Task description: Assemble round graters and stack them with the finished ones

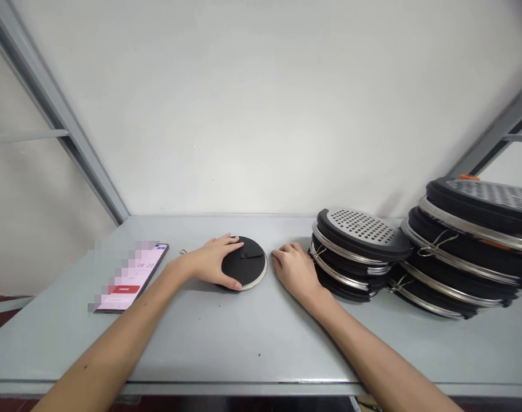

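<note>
A round black disc [250, 264] with a pale rim lies on the grey table, a small dark tab on its top. My left hand [213, 260] rests on the disc's left side with fingers spread. Just right of the disc, my right hand [295, 269] has its fingers curled together at the tabletop; a tiny dark thing shows at the fingertips, too small to name. A small wire loop [182, 252] sits left of the disc, behind my left wrist.
A phone [132, 277] lies at the left. Stacked black discs with metal rims and a perforated top [359, 229] stand right of my right hand, and a taller similar stack [471, 246] is farther right. A wall rises behind the table [226, 355].
</note>
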Demonstrator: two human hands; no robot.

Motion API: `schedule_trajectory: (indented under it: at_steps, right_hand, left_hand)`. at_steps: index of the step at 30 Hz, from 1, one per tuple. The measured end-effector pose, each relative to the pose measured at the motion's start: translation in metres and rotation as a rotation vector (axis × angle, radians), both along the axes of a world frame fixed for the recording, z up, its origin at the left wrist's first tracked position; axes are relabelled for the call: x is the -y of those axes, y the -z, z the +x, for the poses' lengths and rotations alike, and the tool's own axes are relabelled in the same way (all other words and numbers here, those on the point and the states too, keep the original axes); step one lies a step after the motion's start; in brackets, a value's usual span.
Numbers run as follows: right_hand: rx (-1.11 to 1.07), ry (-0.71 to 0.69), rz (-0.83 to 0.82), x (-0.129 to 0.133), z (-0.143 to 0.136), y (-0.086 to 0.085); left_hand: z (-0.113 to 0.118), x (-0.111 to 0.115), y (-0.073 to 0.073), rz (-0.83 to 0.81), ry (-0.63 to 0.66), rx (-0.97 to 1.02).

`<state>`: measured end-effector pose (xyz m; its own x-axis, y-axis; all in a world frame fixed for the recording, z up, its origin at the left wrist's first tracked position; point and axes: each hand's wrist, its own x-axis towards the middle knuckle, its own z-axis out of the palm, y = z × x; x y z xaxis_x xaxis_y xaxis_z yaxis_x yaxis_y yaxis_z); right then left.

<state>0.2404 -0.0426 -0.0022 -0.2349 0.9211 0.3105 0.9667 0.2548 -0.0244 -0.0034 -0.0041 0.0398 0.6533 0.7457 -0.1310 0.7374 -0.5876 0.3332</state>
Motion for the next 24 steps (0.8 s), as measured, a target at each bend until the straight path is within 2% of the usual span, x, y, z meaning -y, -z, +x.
schedule_trajectory:
  at_steps: [4,7,10,14,17,20,22,24]
  right_hand:
    - [-0.004,-0.002,0.018,-0.001,0.001,-0.003]
    - [-0.122,-0.007,0.039,-0.001,0.002,-0.004]
    - [-0.343,-0.022,0.072,-0.001,0.001,-0.006]
    - [-0.772,-0.054,0.04,-0.003,-0.001,-0.007]
    - [-1.171,-0.157,-0.122,-0.006,-0.001,-0.01]
    - [-1.5,-0.203,-0.42,-0.007,-0.002,-0.014]
    - [-1.601,-0.164,-0.594,-0.006,-0.003,-0.017]
    - [-1.644,-0.111,-0.694,-0.004,-0.004,-0.019]
  left_hand:
    - [0.004,-0.009,0.002,-0.011,0.013,0.004]
    - [0.005,-0.005,0.01,0.039,-0.013,0.069]
    - [0.007,0.003,0.016,0.126,-0.038,0.135]
    - [0.012,0.009,0.02,0.265,-0.042,0.254]
    - [0.016,0.01,0.019,0.271,-0.026,0.359]
    - [0.019,0.013,0.018,0.264,-0.015,0.375]
    - [0.021,0.015,0.017,0.29,-0.005,0.339]
    - [0.022,0.017,0.017,0.311,0.01,0.312]
